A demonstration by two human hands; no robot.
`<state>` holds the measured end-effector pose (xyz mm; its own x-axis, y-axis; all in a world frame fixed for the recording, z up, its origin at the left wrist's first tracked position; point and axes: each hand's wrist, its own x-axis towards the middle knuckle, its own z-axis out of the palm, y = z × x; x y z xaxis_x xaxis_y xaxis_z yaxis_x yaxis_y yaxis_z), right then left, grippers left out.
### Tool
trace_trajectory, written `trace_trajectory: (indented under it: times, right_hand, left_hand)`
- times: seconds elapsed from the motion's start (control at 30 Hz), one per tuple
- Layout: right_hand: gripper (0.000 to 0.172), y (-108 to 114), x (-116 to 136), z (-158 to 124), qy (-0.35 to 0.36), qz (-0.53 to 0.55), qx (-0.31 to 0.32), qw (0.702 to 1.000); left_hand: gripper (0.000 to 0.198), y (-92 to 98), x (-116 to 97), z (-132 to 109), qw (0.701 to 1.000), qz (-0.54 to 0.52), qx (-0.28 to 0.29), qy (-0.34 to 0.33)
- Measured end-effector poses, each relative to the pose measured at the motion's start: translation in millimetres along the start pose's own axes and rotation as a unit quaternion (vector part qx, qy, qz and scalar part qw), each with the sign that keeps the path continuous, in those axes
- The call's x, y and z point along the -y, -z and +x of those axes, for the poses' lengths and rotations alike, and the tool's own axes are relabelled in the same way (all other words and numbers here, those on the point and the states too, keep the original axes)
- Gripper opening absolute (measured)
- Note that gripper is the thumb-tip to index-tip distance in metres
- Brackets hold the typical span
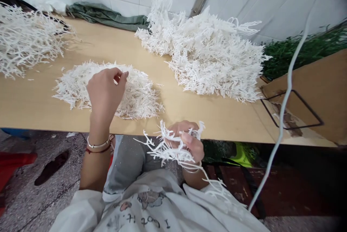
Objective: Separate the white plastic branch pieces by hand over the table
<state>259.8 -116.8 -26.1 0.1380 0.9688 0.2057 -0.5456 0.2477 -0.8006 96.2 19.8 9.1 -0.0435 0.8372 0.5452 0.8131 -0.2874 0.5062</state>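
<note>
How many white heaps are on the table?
3: a left heap, cut off by the picture's edge; a middle heap behind the left hand; a large right heap. Others may be out of view.

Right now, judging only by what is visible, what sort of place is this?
Probably a small workshop, though I cannot be certain: a long, flat, light-brown table carries heaps of thin, white, plastic-looking branching strands, and a brown cardboard box stands towards its right end.
</note>
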Motion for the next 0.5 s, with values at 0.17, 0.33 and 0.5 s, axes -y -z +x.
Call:
trace_trajectory:
  times: [0.17,0.33,0.5]
  right_hand:
    - [0.033,4,-2,4,-0.005,-0.007,-0.013,1.0]
    - [0.038,4,-2,6,-0.035,0.002,0.003,0.999]
    - [0.041,1,-3,9,-0.057,0.019,0.003,0.998]
  left_hand:
    - [0.051,-11.8,15,13,0.999,-0.019,-0.041,0.003]
    - [0.039,-12.2,14,14,0.997,-0.031,-0.069,-0.008]
    - [0.031,-13.8,15,15,0.998,0.007,-0.039,-0.04]
